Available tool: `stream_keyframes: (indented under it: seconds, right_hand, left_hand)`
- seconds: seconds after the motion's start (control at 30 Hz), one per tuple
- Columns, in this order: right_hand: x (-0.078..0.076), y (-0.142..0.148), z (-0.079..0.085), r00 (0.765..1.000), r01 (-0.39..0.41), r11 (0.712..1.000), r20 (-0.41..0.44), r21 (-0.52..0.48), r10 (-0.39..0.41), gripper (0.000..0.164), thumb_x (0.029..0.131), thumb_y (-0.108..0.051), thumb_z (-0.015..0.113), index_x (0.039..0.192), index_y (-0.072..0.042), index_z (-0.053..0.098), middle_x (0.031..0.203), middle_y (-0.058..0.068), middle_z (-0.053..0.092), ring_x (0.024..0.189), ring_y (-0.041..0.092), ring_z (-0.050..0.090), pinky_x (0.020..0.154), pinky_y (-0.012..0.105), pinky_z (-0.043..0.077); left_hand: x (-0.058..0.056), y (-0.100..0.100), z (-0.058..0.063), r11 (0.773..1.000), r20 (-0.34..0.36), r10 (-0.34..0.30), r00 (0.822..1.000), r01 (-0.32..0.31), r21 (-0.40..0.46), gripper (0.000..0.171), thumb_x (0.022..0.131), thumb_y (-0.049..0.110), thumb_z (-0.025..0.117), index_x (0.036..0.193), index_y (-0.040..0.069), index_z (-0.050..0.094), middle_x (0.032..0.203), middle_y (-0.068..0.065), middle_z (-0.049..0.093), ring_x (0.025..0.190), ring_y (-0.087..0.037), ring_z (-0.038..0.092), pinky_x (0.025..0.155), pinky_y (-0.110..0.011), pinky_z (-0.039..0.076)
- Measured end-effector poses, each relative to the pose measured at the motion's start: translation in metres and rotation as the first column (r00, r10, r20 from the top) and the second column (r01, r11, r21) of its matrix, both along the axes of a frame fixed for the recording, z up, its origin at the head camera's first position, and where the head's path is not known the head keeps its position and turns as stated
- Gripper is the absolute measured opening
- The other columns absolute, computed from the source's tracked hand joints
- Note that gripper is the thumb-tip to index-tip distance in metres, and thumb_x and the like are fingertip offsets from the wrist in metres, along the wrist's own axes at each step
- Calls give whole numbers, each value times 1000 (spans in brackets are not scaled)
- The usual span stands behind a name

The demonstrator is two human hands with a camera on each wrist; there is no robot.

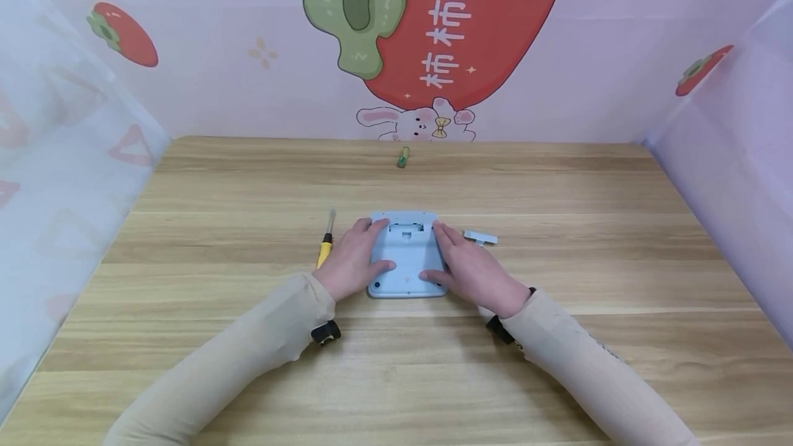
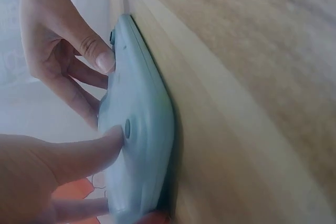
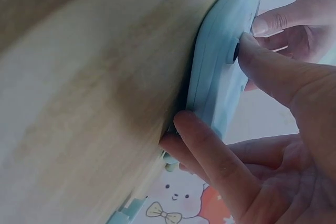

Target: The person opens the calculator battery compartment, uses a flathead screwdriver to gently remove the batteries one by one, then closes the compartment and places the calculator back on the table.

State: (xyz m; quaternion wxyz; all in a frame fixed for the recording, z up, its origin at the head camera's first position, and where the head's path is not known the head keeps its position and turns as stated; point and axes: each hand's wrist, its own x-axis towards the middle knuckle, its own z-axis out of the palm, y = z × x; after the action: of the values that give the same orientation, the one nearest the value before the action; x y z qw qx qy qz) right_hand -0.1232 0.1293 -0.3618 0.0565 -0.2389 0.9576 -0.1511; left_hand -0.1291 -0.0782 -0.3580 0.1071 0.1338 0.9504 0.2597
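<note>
Only in the head view, the full spread of the wood-grain bench [image 1: 217, 260], with a printed wall [image 1: 210, 95] beyond. Mid-bench, back up, a pale blue device [image 1: 405, 253], the open recess [image 1: 406, 228] at its far end visible from above but hidden in both wrist views; from the wrists, instead, its side profile. At its left, the left hand [image 1: 354, 259]; at its right, the right hand [image 1: 471, 268]; fingers of both moderately spread and grasping the device, thumbs on its back, other fingers along the sides. Just left of the left hand, a yellow-handled screwdriver [image 1: 325, 248], blade pointing far. Near the right hand, a small blue cover [image 1: 480, 237]. Well apart, at the far edge, a green cylinder [image 1: 403, 157]. Smallest, its height plain in the right wrist view, a dark foot [image 3: 233, 51], just at the right thumb's tip.
</note>
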Motion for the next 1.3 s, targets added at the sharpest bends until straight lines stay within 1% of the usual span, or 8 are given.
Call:
stream_keyframes:
  seconds: [0.33,0.5,0.73,0.87,1.0,1.1,1.2,1.3]
  right_hand:
    - [1,2,0,1000,-3,1000,-10,0,3,82,81,-39,68,140,5,32,142,22,39,124,32,49,98,42,44]
    - [-1,3,0,1000,-2,1000,4,2,2,82,81,-39,69,140,4,32,142,22,40,125,32,48,99,42,44]
    - [-2,8,2,1000,13,999,25,-31,-12,77,82,-36,68,140,2,35,140,20,43,125,32,47,100,43,43]
    - [-4,12,2,1000,-10,998,-8,-56,9,70,84,-33,67,138,2,39,138,19,46,125,31,48,101,43,42]
    - [-5,15,3,997,-33,997,-67,-71,28,53,89,-22,60,133,5,45,134,20,50,124,32,49,101,44,42]
    - [-7,17,2,992,-53,996,-117,-70,45,42,91,-13,56,128,7,49,131,22,52,123,33,49,101,44,42]
    - [-9,18,4,988,-62,996,-143,-62,52,38,91,-11,56,125,7,53,129,22,53,123,33,49,101,44,41]
    - [-10,20,5,989,-53,997,-140,-53,45,36,89,-10,58,122,6,55,128,22,54,124,33,48,102,44,41]
  left_hand:
    - [3,1,1,1000,-1,11,1000,-11,3,68,84,26,68,140,7,37,140,-21,39,121,-35,48,99,-50,41]
    - [3,2,0,1000,-13,15,1000,-15,9,68,83,26,69,140,7,38,139,-21,40,120,-35,49,99,-49,41]
    - [4,3,-1,999,15,25,1000,-25,23,67,84,25,68,141,9,37,141,-19,38,123,-33,47,103,-46,40]
    - [4,3,-2,999,8,28,1000,-28,21,67,84,25,68,140,9,37,140,-19,39,123,-33,46,102,-46,39]
    - [3,3,-2,999,0,27,1000,-27,22,67,83,24,69,140,8,37,140,-19,39,124,-33,46,102,-47,39]
    - [3,2,-1,999,-1,29,1000,-29,22,67,83,24,69,140,9,37,140,-19,39,124,-34,46,103,-47,39]
    - [4,2,0,999,-2,31,1000,-31,28,67,83,24,69,140,8,37,140,-19,39,124,-34,46,103,-47,39]
    - [3,2,0,999,-4,32,999,-31,30,67,83,24,69,140,8,37,140,-19,39,124,-34,46,103,-47,39]
